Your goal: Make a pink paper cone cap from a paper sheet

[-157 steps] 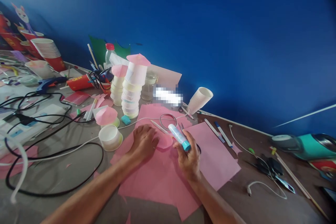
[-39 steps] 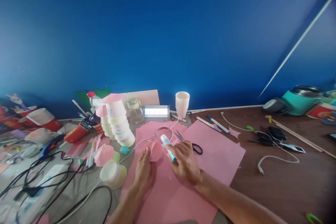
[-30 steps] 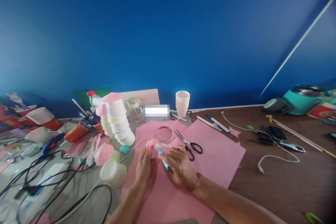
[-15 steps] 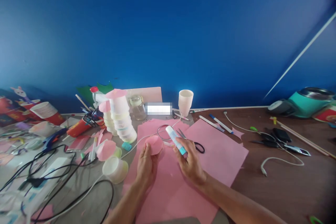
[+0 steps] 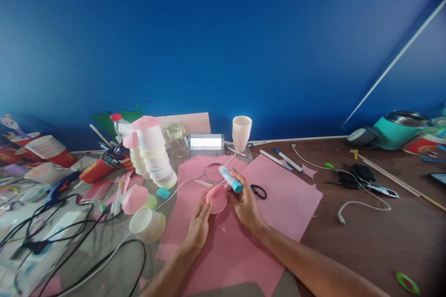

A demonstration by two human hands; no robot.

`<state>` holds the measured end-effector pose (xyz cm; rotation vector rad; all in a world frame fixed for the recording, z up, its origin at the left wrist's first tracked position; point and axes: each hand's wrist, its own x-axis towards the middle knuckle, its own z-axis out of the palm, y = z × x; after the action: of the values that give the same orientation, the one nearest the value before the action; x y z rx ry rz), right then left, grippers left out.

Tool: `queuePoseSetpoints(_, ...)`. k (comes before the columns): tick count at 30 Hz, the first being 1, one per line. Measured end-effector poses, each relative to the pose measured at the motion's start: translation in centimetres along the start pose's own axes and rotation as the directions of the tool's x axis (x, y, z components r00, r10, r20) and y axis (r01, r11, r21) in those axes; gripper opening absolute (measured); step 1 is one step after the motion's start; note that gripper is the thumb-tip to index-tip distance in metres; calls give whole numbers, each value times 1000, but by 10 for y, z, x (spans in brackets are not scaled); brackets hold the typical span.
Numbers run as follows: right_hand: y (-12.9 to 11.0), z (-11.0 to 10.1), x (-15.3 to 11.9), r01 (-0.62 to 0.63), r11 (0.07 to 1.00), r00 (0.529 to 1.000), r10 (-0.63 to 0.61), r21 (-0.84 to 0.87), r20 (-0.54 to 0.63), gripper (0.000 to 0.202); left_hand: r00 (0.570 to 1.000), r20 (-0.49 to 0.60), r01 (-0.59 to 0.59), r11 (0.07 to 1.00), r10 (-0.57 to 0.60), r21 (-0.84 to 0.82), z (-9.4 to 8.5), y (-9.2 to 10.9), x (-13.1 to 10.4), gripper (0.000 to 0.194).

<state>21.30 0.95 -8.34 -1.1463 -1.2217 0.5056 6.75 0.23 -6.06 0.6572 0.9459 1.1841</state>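
Observation:
A round piece of pink paper [image 5: 217, 199] is pinched at its left edge by my left hand [image 5: 198, 225], above large pink sheets [image 5: 278, 195]. My right hand [image 5: 245, 204] grips a white and blue glue stick [image 5: 230, 179], its blue end tilted down toward me. The fingertips of that hand come close to the paper circle's right edge; I cannot tell if they touch it. Scissors with a black handle [image 5: 258, 191] lie on the sheets just behind my right hand, their blades partly hidden. A small teal cap-like piece [image 5: 163, 193] lies to the left.
Stacked paper cups topped with pink paper [image 5: 153, 148] stand at left, near a glass jar [image 5: 176, 140]. Another cup stack [image 5: 241, 130] is by the wall. Black cables [image 5: 87, 222] and a power strip [image 5: 49, 246] crowd the left. Markers [image 5: 287, 160] and a white cable [image 5: 365, 204] lie right.
My left hand has moved the paper circle right, closer to the glue stick. The right hand has turned the glue stick so its blue end points more to the right. The view has shifted slightly.

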Motion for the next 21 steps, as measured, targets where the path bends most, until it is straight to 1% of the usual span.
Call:
queuePoseSetpoints(2, -2, -4, 5, -5, 997, 1000, 6, -78, 11, 43, 991, 124, 51, 997, -57, 52, 4, 8, -5, 54)
queuePoseSetpoints(4, -5, -8, 9, 41, 987, 997, -30, -157, 69, 42, 971, 197, 116, 988, -134, 103, 7, 16, -8, 62)
queuePoseSetpoints(5, -6, -10, 10, 88, 978, 991, -67, -188, 114, 43, 967, 202, 127, 983, -152, 134, 7, 19, -8, 62)
queuePoseSetpoints(6, -7, -12, 11, 147, 966, 980, -115, -211, 160, 45, 971, 195, 105, 980, -137, 167, 8, 21, -7, 59)
queuePoseSetpoints(8, -9, -14, 11, 273, 934, 945, -215, -232, 247, 52, 984, 173, -1, 964, -46, 265, 9, 23, -3, 43)
queuePoseSetpoints(10, -10, -14, 10, 366, 902, 904, -286, -230, 317, 62, 983, 183, -80, 929, 14, 362, 10, 23, 1, 33)
queuePoseSetpoints(11, -12, -15, 9, 399, 888, 886, -310, -228, 345, 66, 980, 199, -103, 913, 24, 394, 10, 22, 3, 31)
queuePoseSetpoints(13, -15, -15, 8, 447, 862, 862, -345, -238, 370, 68, 973, 228, -124, 905, 30, 408, 10, 19, 5, 29)
queuePoseSetpoints(14, -17, -16, 8, 461, 849, 862, -359, -259, 358, 67, 972, 232, -134, 907, 42, 400, 9, 18, 6, 29)
queuePoseSetpoints(16, -23, -18, 8, 476, 822, 870, -387, -314, 306, 60, 975, 203, -163, 913, 91, 374, 7, 14, 7, 30)
queuePoseSetpoints(18, -29, -21, 7, 490, 802, 869, -421, -342, 261, 53, 982, 122, -180, 920, 146, 347, 4, 11, 9, 30)
queuePoseSetpoints(19, -31, -22, 6, 507, 794, 860, -440, -337, 257, 51, 986, 69, -169, 929, 155, 329, 2, 10, 10, 30)
queuePoseSetpoints(21, -35, -23, 4, 560, 772, 826, -489, -301, 282, 47, 989, -43, -123, 956, 139, 267, 0, 11, 12, 31)
